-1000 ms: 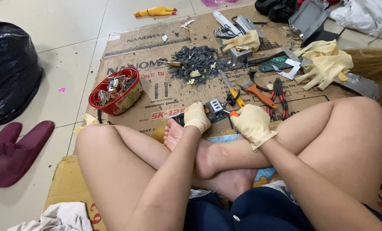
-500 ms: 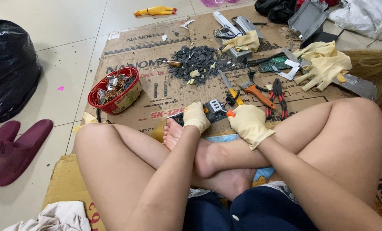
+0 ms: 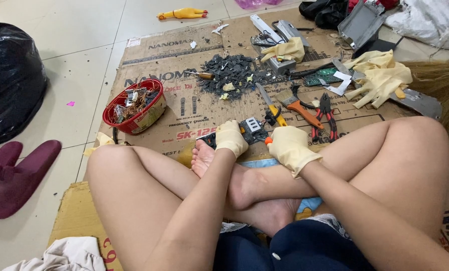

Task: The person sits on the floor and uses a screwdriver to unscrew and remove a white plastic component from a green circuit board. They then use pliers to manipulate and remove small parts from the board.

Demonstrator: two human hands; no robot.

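A: What is laid under the work?

B: A cardboard sheet is spread on the tiled floor beyond the crossed legs, probably so that debris is caught. Everything else is set on it within reach of the grip.

A: What is held?

B: A small circuit module is pinned flat against the sheet just past the bare foot. The left hand, gloved, is closed over its near left end; the hold appears to serve as a clamp, so that the part is kept from sliding. The right hand, also gloved, is curled shut around an orange-tipped tool, taken to be a screwdriver. Its working end is directed at the module's right side, but contact cannot be confirmed.

A: What is placed around the grip?

B: A red bowl of wire and metal scraps is set to the left of the grip. A heap of dark fragments is piled beyond it. Spare yellow gloves are dropped far right. A brush and red pliers lie just beyond the right hand, presumably kept close for quick exchange.
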